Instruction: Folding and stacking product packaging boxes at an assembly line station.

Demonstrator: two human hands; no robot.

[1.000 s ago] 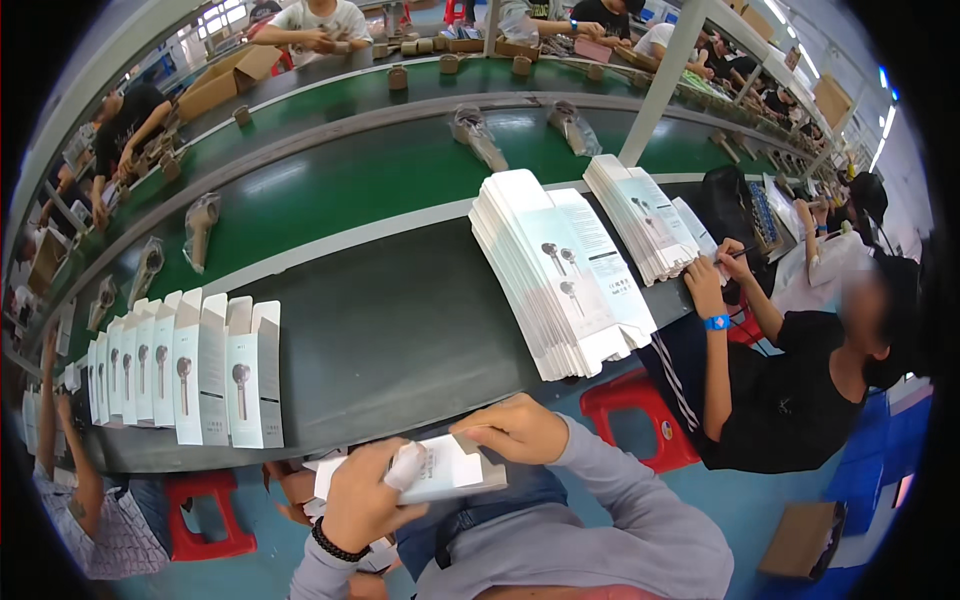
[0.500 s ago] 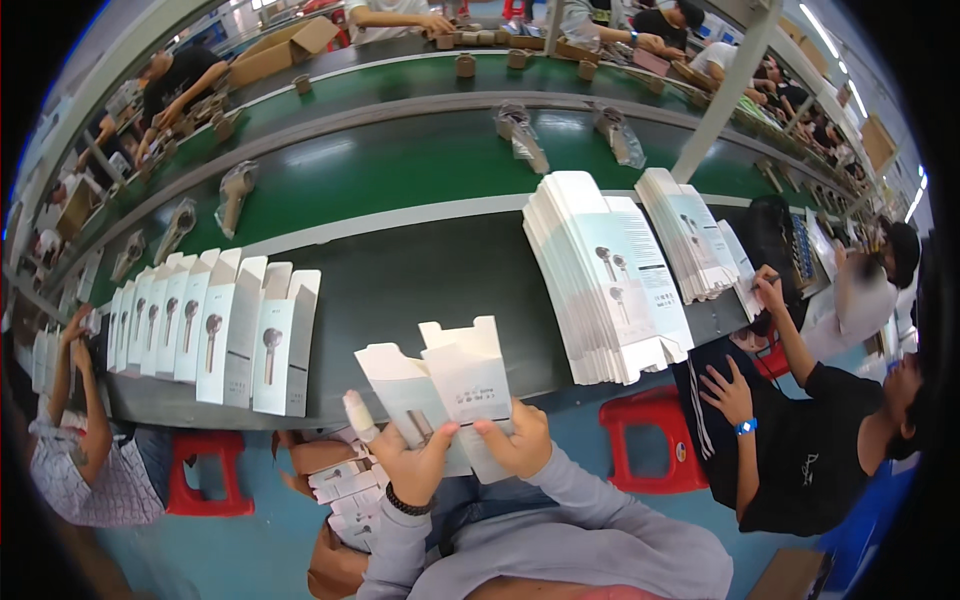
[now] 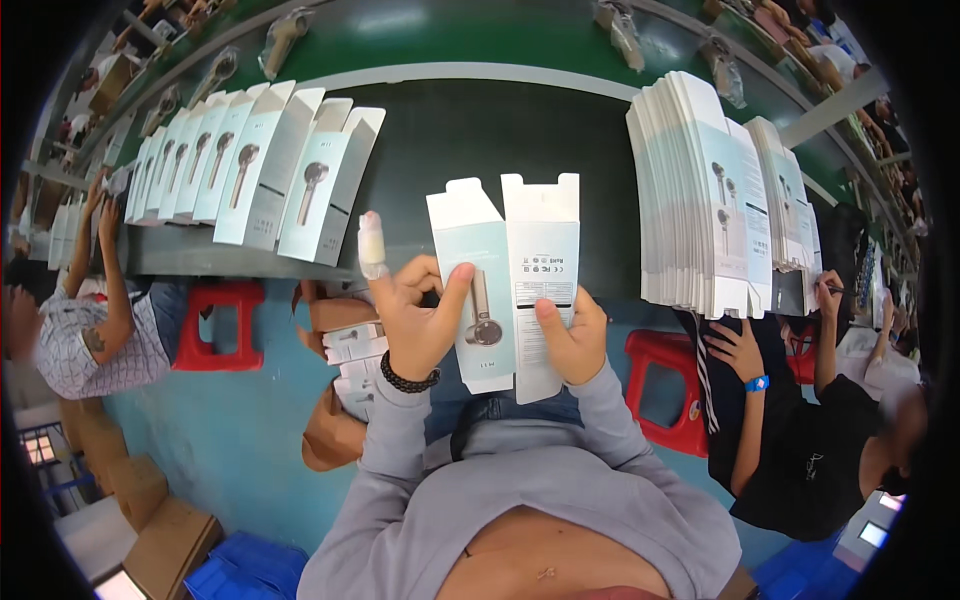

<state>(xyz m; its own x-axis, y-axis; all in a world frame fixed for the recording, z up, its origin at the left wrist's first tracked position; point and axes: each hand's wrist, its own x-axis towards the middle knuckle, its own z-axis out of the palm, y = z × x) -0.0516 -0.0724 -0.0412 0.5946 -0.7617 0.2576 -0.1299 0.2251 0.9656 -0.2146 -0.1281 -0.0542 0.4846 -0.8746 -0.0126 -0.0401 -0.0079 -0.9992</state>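
Between my two hands is a pale blue and white cardboard carton (image 3: 541, 235), its printed hand-held appliance upside down and its end flaps sticking up. My left hand (image 3: 424, 318) grips the left panel with the thumb on the front; its raised index finger has a whitish wrapping and stays off the carton. The right panel is pinched by my right hand (image 3: 577, 340), thumb in front, fingers mostly hidden behind. To the left, several opened-up cartons (image 3: 245, 185) stand in a row on the dark table (image 3: 450, 125). A thick stack of flat cartons (image 3: 700, 200) is at the right.
Bagged appliances (image 3: 285, 42) lie on the green conveyor (image 3: 470, 35) beyond the table. Red stools (image 3: 222, 325) stand either side. A co-worker (image 3: 825, 440) sits at right, another (image 3: 105, 330) at left. A brown container (image 3: 335, 435) with more cartons is beside my left arm.
The view has tilted down toward my lap. The carton has turned so its printed panels face me more fully, and both hands have shifted down along it, still holding it.
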